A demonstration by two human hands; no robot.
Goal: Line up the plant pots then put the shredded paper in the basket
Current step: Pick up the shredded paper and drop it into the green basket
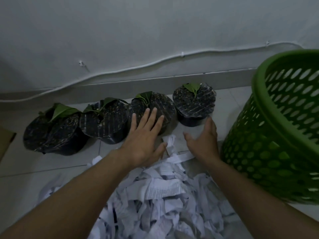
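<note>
Several black plant pots with small green leaves stand in a row along the wall: the leftmost pot, a second pot, a third pot and the rightmost pot. A pile of white shredded paper lies on the tiled floor in front of them. A green perforated basket stands at the right. My left hand is spread open, fingers over the front of the third pot. My right hand is open just below the rightmost pot, above the paper's far edge.
A white wall with a clipped cable runs behind the pots, with a low skirting ledge. A brown cardboard edge shows at the far left. Bare floor tiles lie left of the paper pile.
</note>
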